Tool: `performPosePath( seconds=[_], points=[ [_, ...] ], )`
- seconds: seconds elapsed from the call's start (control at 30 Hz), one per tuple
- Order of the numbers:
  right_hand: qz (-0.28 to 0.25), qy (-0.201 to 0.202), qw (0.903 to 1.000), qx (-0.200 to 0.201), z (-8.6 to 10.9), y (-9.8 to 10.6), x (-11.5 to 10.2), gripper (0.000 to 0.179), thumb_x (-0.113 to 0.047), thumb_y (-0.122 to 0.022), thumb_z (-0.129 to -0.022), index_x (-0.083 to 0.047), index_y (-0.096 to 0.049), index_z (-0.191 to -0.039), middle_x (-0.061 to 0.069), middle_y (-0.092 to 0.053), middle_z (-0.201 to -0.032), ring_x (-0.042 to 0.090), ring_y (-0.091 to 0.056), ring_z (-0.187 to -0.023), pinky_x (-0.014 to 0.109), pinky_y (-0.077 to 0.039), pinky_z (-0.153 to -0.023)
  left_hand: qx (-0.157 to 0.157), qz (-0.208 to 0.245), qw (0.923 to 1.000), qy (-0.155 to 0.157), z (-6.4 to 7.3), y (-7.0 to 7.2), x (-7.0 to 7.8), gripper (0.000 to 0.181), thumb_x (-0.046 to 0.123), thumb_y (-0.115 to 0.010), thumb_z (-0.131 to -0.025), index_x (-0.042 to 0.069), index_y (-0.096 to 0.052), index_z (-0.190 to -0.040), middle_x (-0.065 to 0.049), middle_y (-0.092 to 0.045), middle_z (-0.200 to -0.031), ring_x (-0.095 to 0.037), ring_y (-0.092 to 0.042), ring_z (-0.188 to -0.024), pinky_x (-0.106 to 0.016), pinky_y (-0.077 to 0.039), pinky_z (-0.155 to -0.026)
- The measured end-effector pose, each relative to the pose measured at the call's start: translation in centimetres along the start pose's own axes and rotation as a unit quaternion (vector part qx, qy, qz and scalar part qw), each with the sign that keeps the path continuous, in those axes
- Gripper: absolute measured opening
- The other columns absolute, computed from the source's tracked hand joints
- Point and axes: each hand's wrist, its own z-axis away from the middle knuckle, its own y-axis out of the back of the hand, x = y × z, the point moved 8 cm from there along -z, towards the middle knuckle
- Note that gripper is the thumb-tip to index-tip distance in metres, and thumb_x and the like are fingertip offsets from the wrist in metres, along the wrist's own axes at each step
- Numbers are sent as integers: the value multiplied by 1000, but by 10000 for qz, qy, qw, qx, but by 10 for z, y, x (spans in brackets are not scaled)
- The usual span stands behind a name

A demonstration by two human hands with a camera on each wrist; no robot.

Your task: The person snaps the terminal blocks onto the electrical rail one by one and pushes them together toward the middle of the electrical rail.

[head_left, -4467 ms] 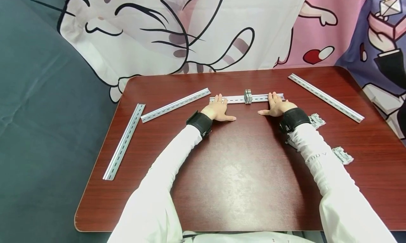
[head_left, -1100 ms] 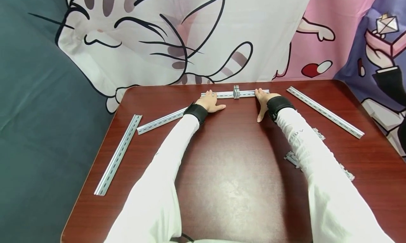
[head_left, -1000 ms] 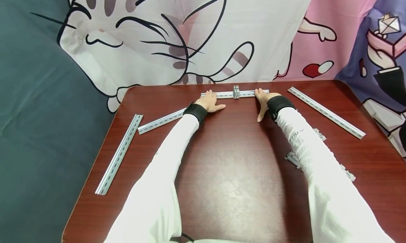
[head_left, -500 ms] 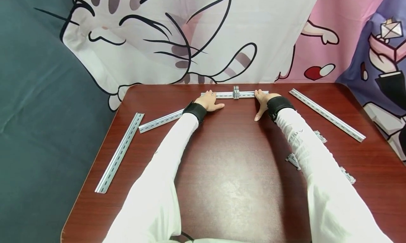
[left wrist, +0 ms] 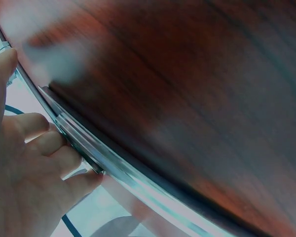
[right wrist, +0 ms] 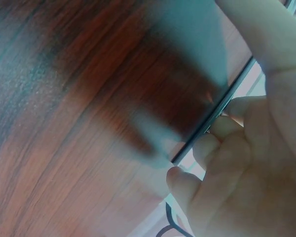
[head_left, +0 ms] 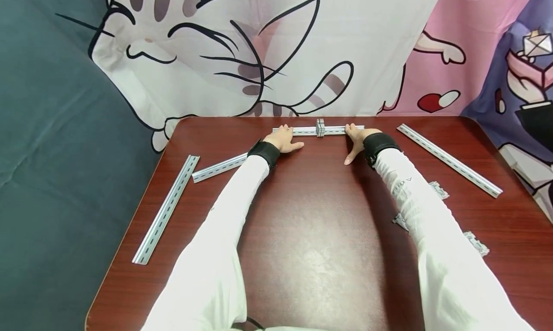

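A slotted metal DIN rail lies crosswise near the far edge of the table, a small grey block-like clip standing around its middle. My left hand rests its extended fingers over the rail's left end, thumb pointing right. At the opposite end, the fingers of my right hand touch the rail, and its thumb points back toward me. The left wrist view shows fingertips at a metal edge. In the right wrist view, fingertips sit along the rail's dark edge.
A second rail slants partly under my left forearm. Another rail lies at the left, one more at the right. Several small grey pieces lie around my right forearm, partly covered. Behind the table hangs a cartoon-print curtain.
Since the oldest frame, both hands and the rail with its clip have moved toward the far edge and slightly left. Over the last second the hands and rail stay nearly still; the view shifts slightly.
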Motion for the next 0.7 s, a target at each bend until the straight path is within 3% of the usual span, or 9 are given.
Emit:
performPosePath(
  seconds=[0.17,0.33,0.37,0.43,0.57,0.6,0.63,0.7],
  points=[
    [-83,286,9992,248,1,5,0,143,-62,-86,-53,5,-7,-152,33,-8,-157,41,-11,-148,49,-14,-120,31,-33,10000,-16,1,1,-2,82,56,-42,-97,-1,-21,-152,-21,-21,-159,-30,-18,-149,-41,-21,-120],
    [-93,56,9999,-20,4,5,-9,137,-46,-90,-60,7,-2,-151,35,0,-156,44,-5,-148,54,-14,-119,37,-11,10000,17,6,3,-4,80,54,-41,-98,-1,-21,-152,-20,-20,-159,-29,-17,-150,-41,-21,-120],
    [-99,67,9999,-26,1,3,-8,144,-52,-90,-56,7,0,-151,35,1,-156,44,-5,-148,54,-13,-119,43,17,10000,16,7,3,-5,80,54,-41,-98,-1,-21,-152,-20,-21,-159,-29,-17,-150,-41,-21,-120],
    [-54,48,10000,-53,0,3,-10,143,-49,-90,-58,8,1,-151,34,4,-157,43,-3,-148,53,-13,-119,64,48,10000,12,9,3,-7,79,54,-41,-98,-1,-22,-152,-21,-21,-159,-29,-17,-149,-41,-21,-120],
    [-6,78,9999,76,9,6,-17,139,-44,-90,-60,8,0,-151,34,1,-156,43,-4,-148,52,-13,-120,35,145,9998,92,5,3,-11,77,52,-38,-100,-1,-21,-152,-21,-19,-160,-30,-15,-150,-40,-19,-121],
    [18,47,9999,89,16,8,-23,130,-33,-89,-65,9,-2,-151,34,0,-156,44,-5,-148,53,-15,-119,27,170,9998,119,4,2,-13,75,51,-37,-101,-1,-21,-152,-21,-19,-160,-29,-14,-150,-40,-18,-121],
    [58,44,9999,113,18,8,-24,127,-33,-88,-67,8,-2,-151,34,-1,-157,44,-6,-148,53,-16,-119,16,205,9997,142,2,2,-14,73,49,-35,-102,-1,-21,-152,-20,-19,-160,-29,-14,-150,-39,-18,-121],
    [152,27,9996,230,23,10,-28,124,-32,-88,-67,9,-6,-151,33,-5,-157,46,-9,-147,57,-19,-117,105,311,9994,102,0,2,-15,66,44,-34,-103,-1,-25,-151,-20,-25,-158,-29,-18,-149,-39,-20,-121]
  ],
)
